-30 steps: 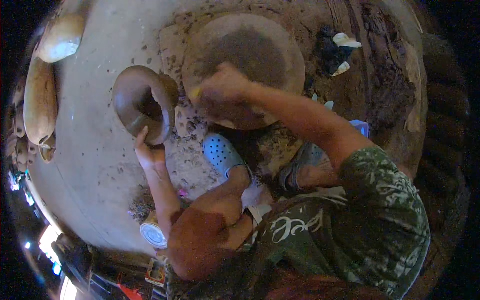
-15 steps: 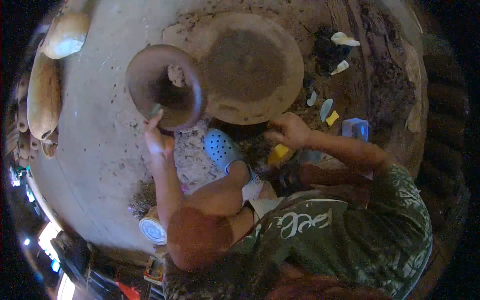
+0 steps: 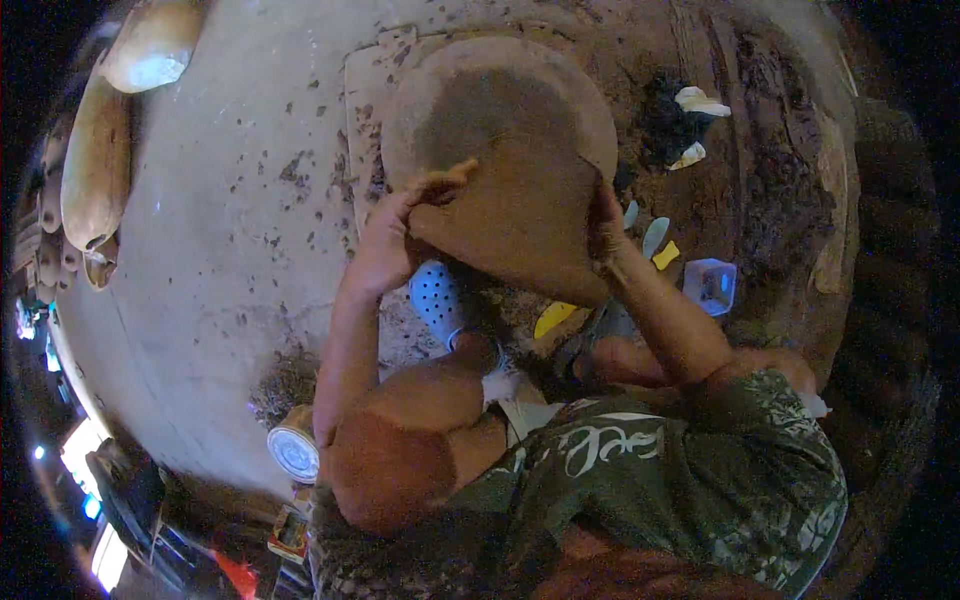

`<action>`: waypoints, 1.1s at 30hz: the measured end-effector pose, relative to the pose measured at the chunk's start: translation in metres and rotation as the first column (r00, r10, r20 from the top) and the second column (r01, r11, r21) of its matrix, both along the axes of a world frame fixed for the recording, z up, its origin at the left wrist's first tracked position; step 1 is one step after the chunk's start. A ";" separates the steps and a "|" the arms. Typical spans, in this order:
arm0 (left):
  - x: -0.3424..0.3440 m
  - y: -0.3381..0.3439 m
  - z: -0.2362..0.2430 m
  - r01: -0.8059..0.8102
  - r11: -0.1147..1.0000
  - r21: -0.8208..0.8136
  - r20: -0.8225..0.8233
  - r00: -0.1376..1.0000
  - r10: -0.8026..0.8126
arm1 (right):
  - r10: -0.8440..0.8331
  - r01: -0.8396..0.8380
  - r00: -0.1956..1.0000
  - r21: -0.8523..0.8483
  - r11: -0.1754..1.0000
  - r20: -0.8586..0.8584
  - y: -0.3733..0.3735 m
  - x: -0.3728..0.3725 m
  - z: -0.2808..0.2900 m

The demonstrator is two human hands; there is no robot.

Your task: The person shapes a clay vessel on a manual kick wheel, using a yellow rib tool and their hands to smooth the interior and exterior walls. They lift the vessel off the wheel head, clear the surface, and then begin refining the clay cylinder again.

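Between my two hands is the brown clay vessel [image 3: 515,220], turned so that its opening is hidden. My left hand [image 3: 395,230] is closed around its left edge, fingers curled toward the top. On the other side my right hand [image 3: 610,225] grips the vessel, its fingers partly in shadow. The vessel is over the near part of the round turntable [image 3: 450,75], whose top has a darker middle. Below it lie a yellow tool [image 3: 553,320] and, to the right, a small yellow piece [image 3: 666,255] beside pale blue flat pieces [image 3: 655,236].
A clear plastic container [image 3: 710,288] sits at right, white scraps [image 3: 700,102] above it on muddy ground. Tan elongated vessels [image 3: 95,175] line the left. A tin [image 3: 292,452] stands by my left leg. My foot in a blue perforated clog [image 3: 435,300] is below the turntable.
The vessel has moved right from the left side to in front of me and turned over. My right hand has risen from below the turntable and now grips it too.
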State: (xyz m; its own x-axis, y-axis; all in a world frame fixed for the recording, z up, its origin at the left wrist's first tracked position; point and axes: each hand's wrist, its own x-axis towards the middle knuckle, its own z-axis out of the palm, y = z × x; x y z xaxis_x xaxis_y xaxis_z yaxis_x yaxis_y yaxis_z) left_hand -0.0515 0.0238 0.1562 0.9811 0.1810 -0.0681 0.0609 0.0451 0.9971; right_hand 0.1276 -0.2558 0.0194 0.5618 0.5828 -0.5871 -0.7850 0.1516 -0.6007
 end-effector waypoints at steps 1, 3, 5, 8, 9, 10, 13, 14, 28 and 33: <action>-0.006 0.005 -0.008 -0.045 0.997 -0.062 0.029 0.998 0.047 | 0.060 -0.060 0.998 0.042 0.997 0.004 0.007 -0.004 0.024; -0.019 0.020 -0.020 -0.128 0.978 -0.164 0.081 0.986 0.143 | 0.174 -0.175 0.985 0.151 0.973 0.021 0.039 -0.006 0.108; -0.014 0.022 -0.014 -0.173 0.956 -0.236 0.067 0.979 0.193 | 0.212 -0.245 0.904 0.043 0.968 0.372 0.047 0.015 0.111; 0.010 0.006 -0.003 -0.151 0.987 -0.058 -0.050 0.988 0.148 | 0.331 -0.186 0.505 -0.274 0.944 0.798 0.065 0.047 0.093; 0.023 -0.005 -0.003 -0.115 0.992 0.045 -0.107 0.987 0.120 | 0.377 -0.144 0.365 -0.348 0.926 0.851 0.066 0.051 0.090; 0.027 -0.010 -0.007 -0.099 0.976 0.194 -0.145 0.981 0.128 | 0.410 -0.098 0.228 -0.398 0.912 0.883 0.075 0.050 0.088; 0.037 -0.019 -0.048 -0.047 0.897 0.440 -0.210 0.965 0.154 | 0.451 -0.076 0.072 -0.446 0.892 0.889 0.096 0.045 0.093; 0.039 -0.020 -0.058 -0.054 0.905 0.421 -0.213 0.965 0.156 | 0.464 -0.082 0.100 -0.457 0.885 0.880 0.096 0.046 0.087; 0.064 -0.012 -0.085 -0.092 0.868 0.488 0.012 0.995 0.098 | 0.616 -0.204 -0.140 -0.631 0.748 0.775 0.064 0.090 0.039; 0.099 0.011 -0.091 0.025 0.603 0.797 0.036 0.995 -0.089 | 0.548 -0.207 -0.149 -0.568 0.797 0.823 0.064 0.085 0.028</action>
